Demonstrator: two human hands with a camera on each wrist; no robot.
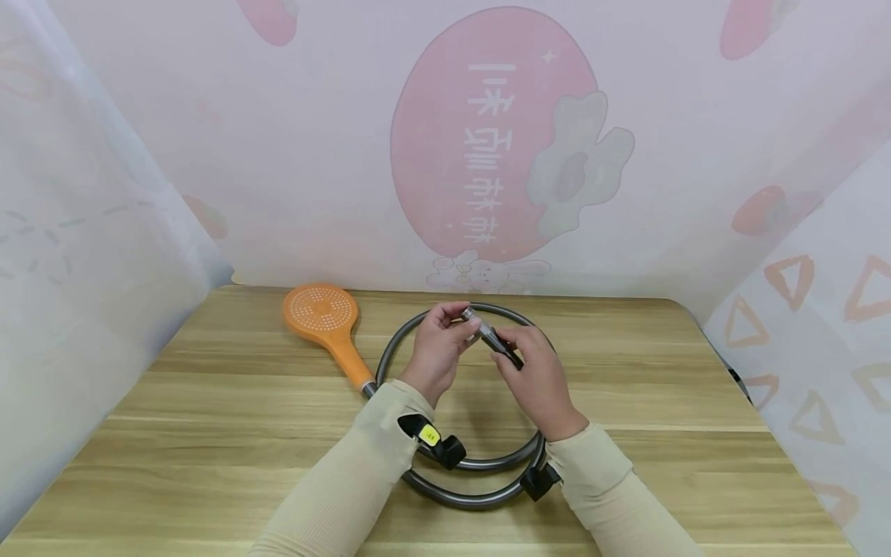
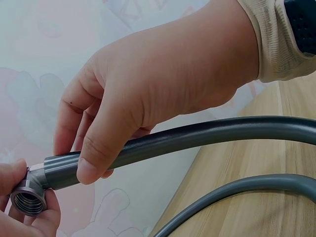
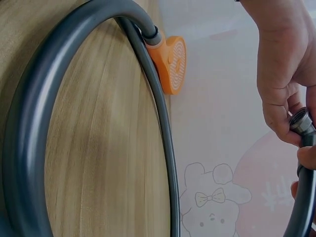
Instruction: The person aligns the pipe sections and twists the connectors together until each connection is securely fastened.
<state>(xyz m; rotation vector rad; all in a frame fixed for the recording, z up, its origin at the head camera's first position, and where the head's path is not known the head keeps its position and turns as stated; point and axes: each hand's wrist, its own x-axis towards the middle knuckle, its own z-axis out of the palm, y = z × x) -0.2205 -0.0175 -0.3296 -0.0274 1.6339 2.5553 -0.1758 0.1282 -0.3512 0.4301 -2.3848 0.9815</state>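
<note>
A grey shower hose (image 1: 473,503) lies looped on the table, one end joined to the handle of an orange shower head (image 1: 320,309) at the left. The hose's other end is held up in the air between both hands. My left hand (image 1: 438,348) pinches a metal fitting with a threaded opening (image 2: 29,201) at that end. Just behind it, my right hand (image 1: 539,379) grips the hose by its dark end sleeve (image 2: 62,169), thumb on one side and fingers on the other. In the left wrist view, the fitting meets the sleeve at an angle.
The wood-grain table (image 1: 230,441) ends at a printed curtain (image 1: 334,155) behind, with more curtain on both sides. A black camera (image 1: 448,451) is strapped on the left wrist, another (image 1: 540,481) on the right. The hose loop lies under both forearms.
</note>
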